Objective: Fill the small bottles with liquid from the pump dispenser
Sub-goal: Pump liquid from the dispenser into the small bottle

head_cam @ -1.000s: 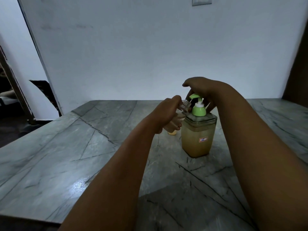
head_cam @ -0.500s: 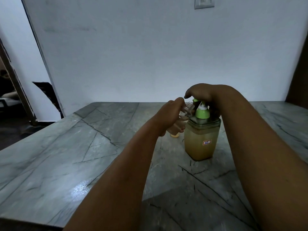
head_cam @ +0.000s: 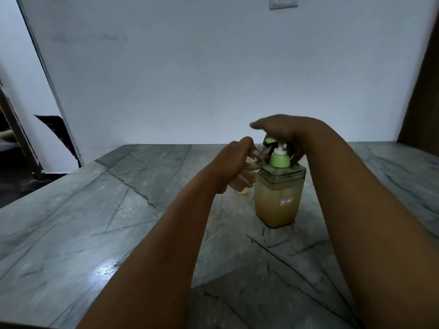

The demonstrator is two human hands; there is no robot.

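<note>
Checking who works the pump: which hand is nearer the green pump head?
Right. The right hand rests on top of the pump head; the left hand is beside it, gripping a small bottle at the spout.

left hand (head_cam: 234,160) grips small bottle (head_cam: 257,154) at spout | right hand (head_cam: 282,129) rests atop pump dispenser (head_cam: 279,193) | grey table (head_cam: 95,222)

Pump head (head_cam: 270,140) risen again under right hand (head_cam: 282,129).
</note>
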